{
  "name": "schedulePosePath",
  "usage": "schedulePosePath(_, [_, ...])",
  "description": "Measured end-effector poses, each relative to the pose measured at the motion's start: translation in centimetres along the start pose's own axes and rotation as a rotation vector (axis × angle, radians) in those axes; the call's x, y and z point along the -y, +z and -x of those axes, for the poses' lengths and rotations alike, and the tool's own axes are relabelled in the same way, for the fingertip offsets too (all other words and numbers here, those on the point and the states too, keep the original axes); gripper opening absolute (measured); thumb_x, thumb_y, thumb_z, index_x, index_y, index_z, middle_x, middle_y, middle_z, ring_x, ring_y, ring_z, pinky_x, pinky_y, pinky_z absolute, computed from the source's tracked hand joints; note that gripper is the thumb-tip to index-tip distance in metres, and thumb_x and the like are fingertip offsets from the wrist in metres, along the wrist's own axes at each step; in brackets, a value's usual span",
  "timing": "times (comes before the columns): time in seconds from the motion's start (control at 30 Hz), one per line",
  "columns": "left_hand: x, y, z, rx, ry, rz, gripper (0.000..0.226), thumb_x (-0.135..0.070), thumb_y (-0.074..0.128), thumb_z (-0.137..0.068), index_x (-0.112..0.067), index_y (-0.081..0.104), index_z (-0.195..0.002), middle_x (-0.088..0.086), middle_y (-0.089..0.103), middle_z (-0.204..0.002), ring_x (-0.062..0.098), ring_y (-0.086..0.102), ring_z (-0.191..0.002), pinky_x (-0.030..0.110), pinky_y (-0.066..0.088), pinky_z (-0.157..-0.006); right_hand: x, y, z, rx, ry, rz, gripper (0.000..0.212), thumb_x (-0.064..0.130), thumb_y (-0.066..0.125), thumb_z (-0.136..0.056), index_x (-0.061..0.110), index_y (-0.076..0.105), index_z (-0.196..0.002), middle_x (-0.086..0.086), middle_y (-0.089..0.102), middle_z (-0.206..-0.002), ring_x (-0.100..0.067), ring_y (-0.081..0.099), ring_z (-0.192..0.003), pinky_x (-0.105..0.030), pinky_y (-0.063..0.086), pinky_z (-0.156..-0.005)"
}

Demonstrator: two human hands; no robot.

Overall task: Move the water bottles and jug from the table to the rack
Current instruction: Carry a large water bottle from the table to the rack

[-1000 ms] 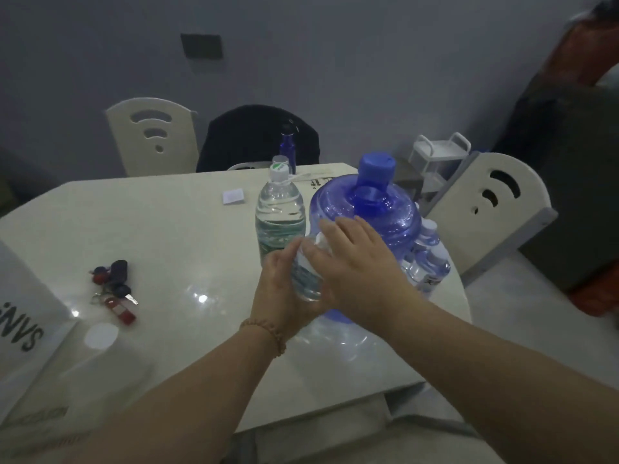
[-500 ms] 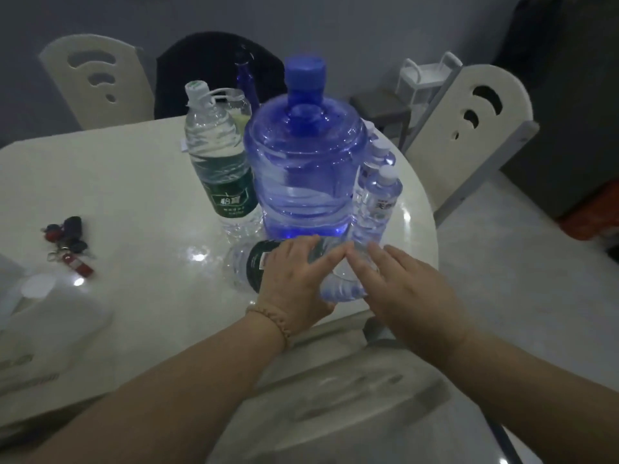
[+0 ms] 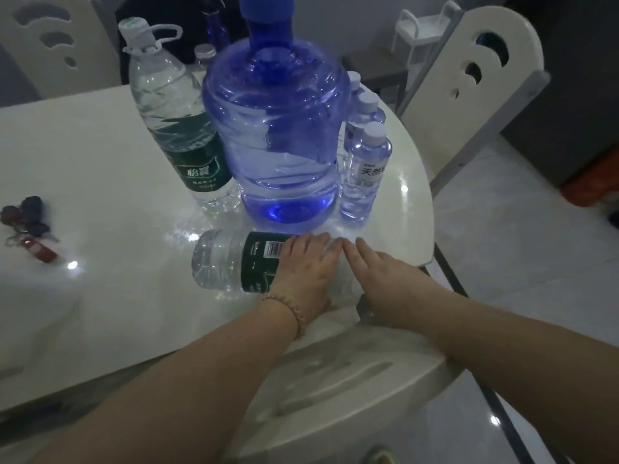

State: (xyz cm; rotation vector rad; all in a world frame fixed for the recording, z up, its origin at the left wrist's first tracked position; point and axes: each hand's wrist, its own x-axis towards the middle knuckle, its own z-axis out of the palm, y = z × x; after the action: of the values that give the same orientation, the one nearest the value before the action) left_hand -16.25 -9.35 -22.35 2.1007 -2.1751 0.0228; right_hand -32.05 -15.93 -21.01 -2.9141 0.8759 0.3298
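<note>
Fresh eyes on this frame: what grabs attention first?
The big blue jug standing mid-table dominates. Just in front of it, a green-labelled bottle lies on its side under the left hand, with the right hand flat beside it near the table edge.

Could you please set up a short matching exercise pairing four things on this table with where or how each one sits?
Things:
1. blue jug
2. lying bottle
3. tall green-label bottle
4. keys

Descriptions:
A. on its side under the left hand
B. far left of the table
C. upright, centre, blue cap
D. upright, left of the jug, white loop at its neck

Pairs: 1-C, 2-A, 3-D, 4-B
</note>
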Motion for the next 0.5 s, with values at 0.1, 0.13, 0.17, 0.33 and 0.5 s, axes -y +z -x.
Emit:
schedulePosePath(0.1, [1.9, -0.3, 0.7, 0.062, -0.016, -0.007, 0.106, -0.066, 0.06, -0.068, -0.02, 0.007, -0.147, 0.008, 0.015, -0.154, 0.029, 0.007, -0.141, 0.047, -0.003, -0.112, 0.6, -0.2, -0.8, -0.038, -0.013, 0.062, 0.101, 0.028, 0.061, -0.084, 0.016, -0.018, -0.146, -0.018, 0.001, -0.157, -0.041, 0.019, -0.139, -0.051, 0.022, -0.111])
schedulePosePath(0.13, [3.2, -0.5, 1.2, 0.067, -0.026, -0.06, 0.111, -0.073, 0.055, -0.065, -0.025, -0.001, -0.147, 0.008, 0.007, -0.156, 0.031, -0.003, -0.142, 0.051, -0.006, -0.111, 0.9, -0.5, -1.2, -0.044, -0.021, 0.048, 0.106, 0.029, 0.065, -0.082, 0.022, -0.02, -0.145, -0.017, -0.001, -0.157, -0.042, 0.013, -0.14, -0.053, 0.019, -0.111])
schedulePosePath(0.17, [4.9, -0.6, 1.6, 0.082, -0.036, -0.117, 0.116, -0.077, 0.055, -0.062, -0.03, -0.011, -0.145, 0.007, -0.003, -0.156, 0.033, -0.012, -0.141, 0.055, -0.009, -0.11, 1.4, -0.8, -1.8, -0.051, -0.033, 0.023, 0.112, 0.031, 0.071, -0.079, 0.028, -0.021, -0.144, -0.016, -0.002, -0.157, -0.043, 0.009, -0.141, -0.055, 0.018, -0.111])
schedulePosePath(0.33, [10.7, -1.1, 3.0, 0.24, -0.02, -0.165, 0.127, -0.077, 0.065, -0.053, -0.046, -0.025, -0.137, 0.004, -0.019, -0.154, 0.042, -0.018, -0.137, 0.066, -0.008, -0.106, 4.0, -1.0, -4.8, -0.011, -0.008, -0.111, 0.134, 0.052, 0.084, -0.057, 0.043, -0.021, -0.141, -0.009, -0.001, -0.157, -0.041, 0.004, -0.14, -0.06, 0.015, -0.11])
schedulePosePath(0.5, [10.8, -0.9, 2.6, 0.218, 0.022, -0.155, 0.122, -0.071, 0.067, -0.052, -0.043, -0.013, -0.14, 0.013, 0.027, -0.147, 0.038, 0.032, -0.127, 0.062, 0.024, -0.103, 4.0, -0.6, -5.2, -0.026, 0.042, -0.082, 0.135, 0.055, 0.084, -0.046, 0.042, -0.01, -0.142, -0.01, 0.029, -0.146, -0.035, 0.038, -0.123, -0.05, 0.04, -0.099])
